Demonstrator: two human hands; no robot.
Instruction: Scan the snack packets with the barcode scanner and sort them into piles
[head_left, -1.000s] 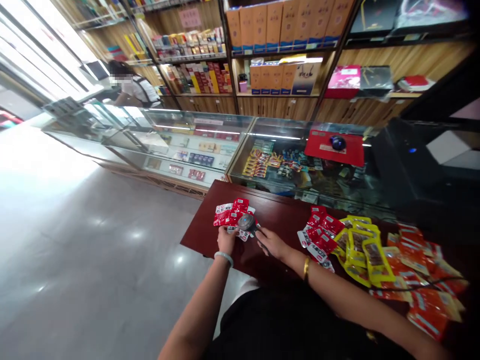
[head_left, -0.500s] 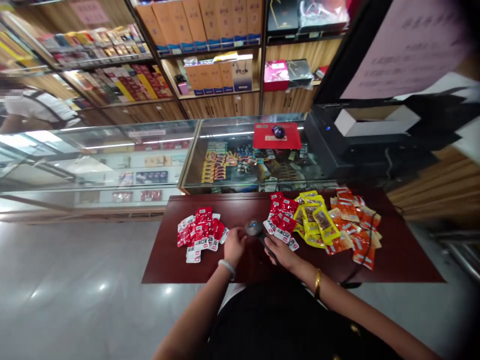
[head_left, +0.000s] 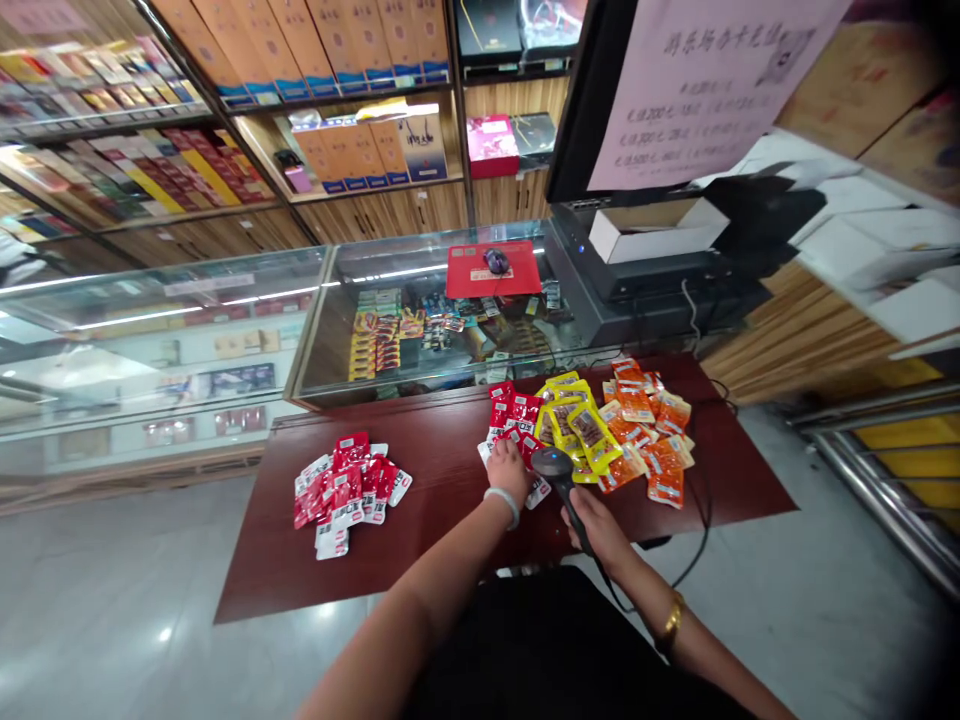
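On a dark red table (head_left: 450, 540) my right hand (head_left: 600, 525) grips a black handheld barcode scanner (head_left: 559, 470), its head over the packets. My left hand (head_left: 508, 467), with a pale bangle on the wrist, rests its fingers on the near edge of a pile of red snack packets (head_left: 514, 415). Whether it grips a packet I cannot tell. Beside that pile lie yellow packets (head_left: 581, 430) and orange packets (head_left: 649, 440). A separate heap of red packets (head_left: 346, 490) lies at the table's left.
A glass display counter (head_left: 337, 330) stands behind the table, with a red mouse pad and mouse (head_left: 493, 268) on top. A black till with a paper notice (head_left: 675, 200) rises at the right. Shelves of boxed goods (head_left: 352, 130) line the back wall. The scanner cable (head_left: 697, 510) trails off the table's right.
My view has swung right. My left hand has moved from the left heap of red packets to the red pile on the right, and the scanner has travelled right with my right hand.
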